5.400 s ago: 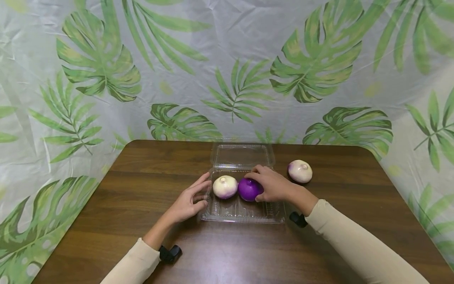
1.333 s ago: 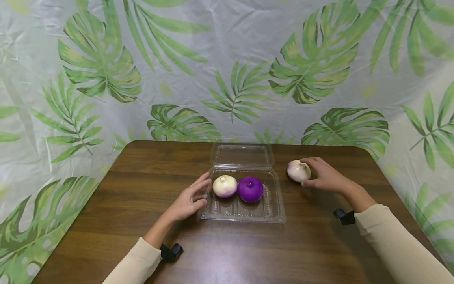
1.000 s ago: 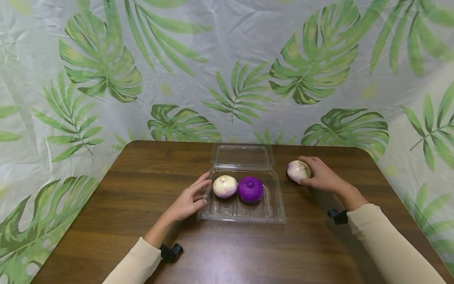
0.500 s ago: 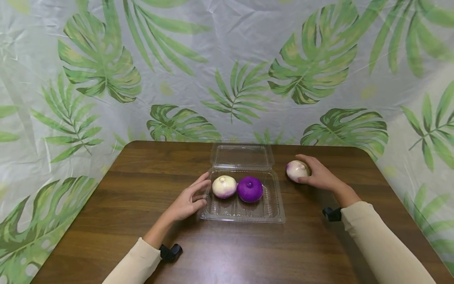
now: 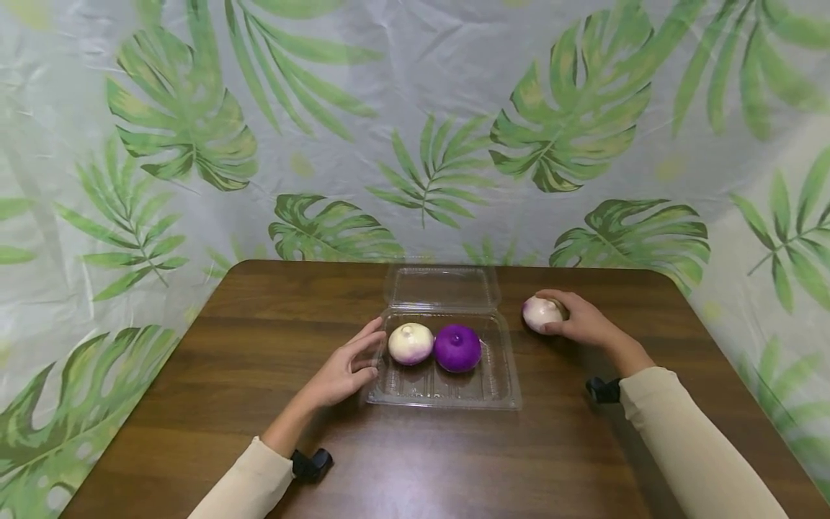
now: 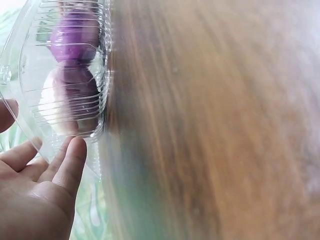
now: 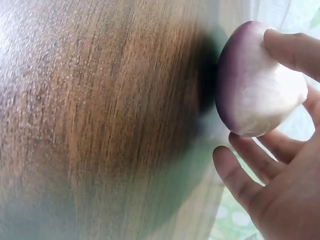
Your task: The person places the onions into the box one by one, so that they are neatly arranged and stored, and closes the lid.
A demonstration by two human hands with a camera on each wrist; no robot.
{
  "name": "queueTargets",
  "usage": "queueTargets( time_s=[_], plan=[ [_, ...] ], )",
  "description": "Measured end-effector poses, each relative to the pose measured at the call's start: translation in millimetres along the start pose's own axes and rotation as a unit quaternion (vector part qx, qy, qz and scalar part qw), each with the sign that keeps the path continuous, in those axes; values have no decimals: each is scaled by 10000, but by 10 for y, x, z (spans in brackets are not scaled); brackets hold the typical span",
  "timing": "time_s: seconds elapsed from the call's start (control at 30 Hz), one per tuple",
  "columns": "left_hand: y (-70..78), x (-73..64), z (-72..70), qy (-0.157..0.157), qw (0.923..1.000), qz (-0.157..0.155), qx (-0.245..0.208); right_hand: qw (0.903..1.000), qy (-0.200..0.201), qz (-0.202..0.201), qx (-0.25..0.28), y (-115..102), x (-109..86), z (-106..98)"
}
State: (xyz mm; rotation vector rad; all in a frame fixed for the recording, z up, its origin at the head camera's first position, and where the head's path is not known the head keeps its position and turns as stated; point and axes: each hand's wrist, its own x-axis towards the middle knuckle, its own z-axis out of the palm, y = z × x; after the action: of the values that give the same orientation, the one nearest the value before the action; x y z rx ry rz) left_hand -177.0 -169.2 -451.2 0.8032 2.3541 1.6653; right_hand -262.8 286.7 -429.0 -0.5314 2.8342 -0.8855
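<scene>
My right hand (image 5: 580, 319) grips a white-and-purple turnip (image 7: 250, 85) at the table's right, thumb on one side and fingertips on the other. Whether it touches the wood is hard to tell. A clear plastic clamshell box (image 5: 447, 398) lies with its lid raised at the back. Inside, side by side in its rear half, are a second white-and-purple turnip (image 5: 411, 344) and an all-purple one (image 5: 457, 349). Along the box's left wall rests my left hand (image 5: 342, 367), fingers mostly straight; in the left wrist view its fingertips (image 6: 76, 147) are at the clear wall.
The brown wooden table (image 5: 279, 295) has rounded far corners. Behind it hangs a grey cloth (image 5: 454, 86) printed with green leaves. Dark bands with small cameras sit on both wrists. The transparent lid (image 5: 443, 287) stands at the back of the box.
Earlier my right hand held the purple turnip in the box; it let go and moved right to the turnip outside. Its fingers have since closed round that one, which shifted slightly left. Left hand stays.
</scene>
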Motion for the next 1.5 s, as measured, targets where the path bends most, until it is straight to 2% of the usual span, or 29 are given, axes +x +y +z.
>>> queueTargets(
  time_s=[0.47,0.73,1.5],
  plan=[
    [5,-2,-5,17,10000,-57,-51,9999,-12,-101,-89,-1,13,31],
    [2,5,-1,27,9999,-90,-55,9999,-25,15,-114,33,19,39],
    [-10,7,13,23,10000,-73,-64,9996,29,-36,-271,-17,-6,41]
  ],
)
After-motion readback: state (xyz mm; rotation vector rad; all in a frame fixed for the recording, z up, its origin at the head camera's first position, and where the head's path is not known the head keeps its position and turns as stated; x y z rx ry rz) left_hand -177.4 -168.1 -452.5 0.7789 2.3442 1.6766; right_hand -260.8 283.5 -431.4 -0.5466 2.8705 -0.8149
